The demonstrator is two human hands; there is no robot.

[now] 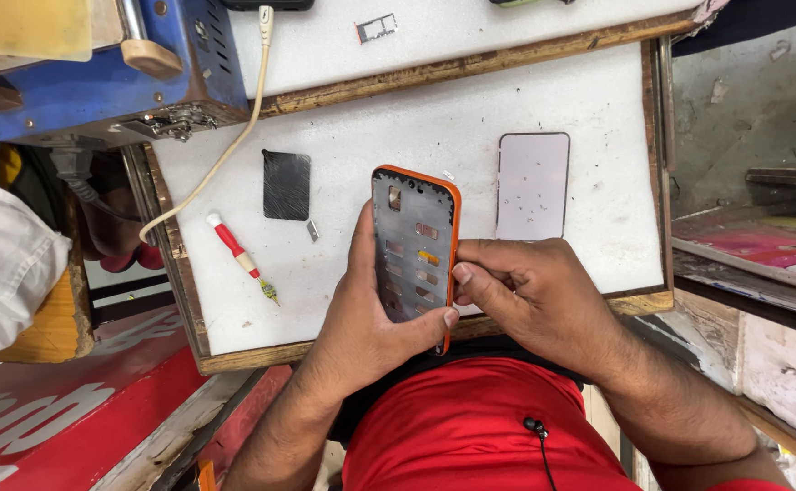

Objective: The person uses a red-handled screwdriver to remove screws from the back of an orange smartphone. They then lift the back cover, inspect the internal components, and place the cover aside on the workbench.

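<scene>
White bench; both hands grip orange-rimmed phone frame.

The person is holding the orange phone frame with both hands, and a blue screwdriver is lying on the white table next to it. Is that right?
Not quite: the screwdriver is red and white, not blue, as the head view shows. The rest holds: the left hand grips the orange phone frame, the right hand touches its edge, and the screwdriver lies on the white table beside it.
</scene>
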